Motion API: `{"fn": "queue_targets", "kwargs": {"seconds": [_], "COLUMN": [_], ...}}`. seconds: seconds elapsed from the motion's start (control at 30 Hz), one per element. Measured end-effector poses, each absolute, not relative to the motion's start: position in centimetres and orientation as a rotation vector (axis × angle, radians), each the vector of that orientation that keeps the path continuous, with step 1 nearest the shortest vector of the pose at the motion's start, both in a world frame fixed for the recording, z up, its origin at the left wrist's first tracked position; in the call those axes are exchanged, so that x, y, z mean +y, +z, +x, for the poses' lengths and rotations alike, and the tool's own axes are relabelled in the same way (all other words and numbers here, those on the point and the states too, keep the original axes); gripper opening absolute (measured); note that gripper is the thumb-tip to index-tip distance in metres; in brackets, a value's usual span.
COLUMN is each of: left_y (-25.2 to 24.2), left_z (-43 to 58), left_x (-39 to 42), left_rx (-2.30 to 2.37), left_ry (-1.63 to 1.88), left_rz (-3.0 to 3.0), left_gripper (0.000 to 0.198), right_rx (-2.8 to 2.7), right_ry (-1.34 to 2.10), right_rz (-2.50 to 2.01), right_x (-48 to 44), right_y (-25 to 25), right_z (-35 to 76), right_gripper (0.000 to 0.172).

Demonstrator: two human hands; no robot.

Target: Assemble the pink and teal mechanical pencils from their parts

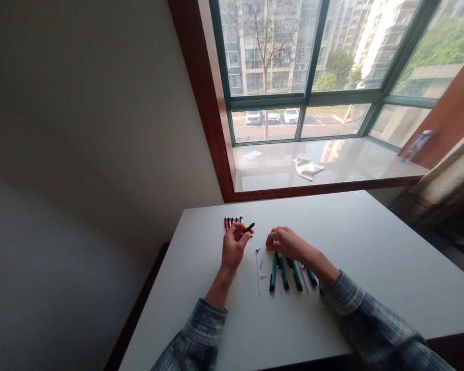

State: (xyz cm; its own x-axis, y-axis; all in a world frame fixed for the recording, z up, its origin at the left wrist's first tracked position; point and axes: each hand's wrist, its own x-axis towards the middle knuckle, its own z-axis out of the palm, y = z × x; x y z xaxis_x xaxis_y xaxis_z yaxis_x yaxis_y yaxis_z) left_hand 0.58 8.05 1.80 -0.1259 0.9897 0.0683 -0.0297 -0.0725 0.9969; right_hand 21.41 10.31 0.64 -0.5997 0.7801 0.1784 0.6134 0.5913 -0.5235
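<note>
My left hand [234, 246] is closed around a short black pen part [249, 228], whose tip points up and to the right. My right hand [288, 242] hovers low over the table with its fingers curled together; whatever they hold, if anything, is hidden. Below it lie several teal and black pen barrels [285, 275], partly covered by my wrist, with thin pen refills [303, 278] between them. Between my hands are a small metal pen tip [258, 250], a long thin refill [258, 275] and a small spring [261, 264]. Several red and black pens [227, 222] stand in a row behind my left hand.
The white table [371, 247] meets the wall [100, 154] on the left and a window sill [270, 172] at the back. On the sill lie a crumpled cloth [308, 168], a flat white paper [252, 154] and a clear bottle [416, 146]. A curtain [441, 185] hangs at the right.
</note>
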Motion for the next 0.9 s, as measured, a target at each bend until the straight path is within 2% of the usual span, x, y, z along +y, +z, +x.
{"fn": "queue_targets", "kwargs": {"seconds": [0.37,0.47,0.63,0.9], "left_y": [2.0,1.9,1.5,0.6], "left_z": [0.5,0.5,0.6,0.5], "left_x": [8.0,8.0,8.1,8.5], "left_rx": [1.239,1.228,1.203,1.216], "left_ry": [1.36,1.37,1.377,1.349], "left_rz": [1.131,1.143,1.156,1.259], "left_gripper": [0.018,0.018,0.019,0.026], "right_rx": [-2.439,-2.432,-2.463,-1.854], "right_ry": [0.55,0.53,0.535,0.818], "right_rz": [-1.099,-1.036,-0.973,-1.061], "right_x": [9.9,9.4,9.5,10.7], "right_y": [2.2,1.6,0.7,1.8], "right_z": [21.9,20.5,19.5,21.7], "right_gripper": [0.009,0.017,0.009,0.011]}}
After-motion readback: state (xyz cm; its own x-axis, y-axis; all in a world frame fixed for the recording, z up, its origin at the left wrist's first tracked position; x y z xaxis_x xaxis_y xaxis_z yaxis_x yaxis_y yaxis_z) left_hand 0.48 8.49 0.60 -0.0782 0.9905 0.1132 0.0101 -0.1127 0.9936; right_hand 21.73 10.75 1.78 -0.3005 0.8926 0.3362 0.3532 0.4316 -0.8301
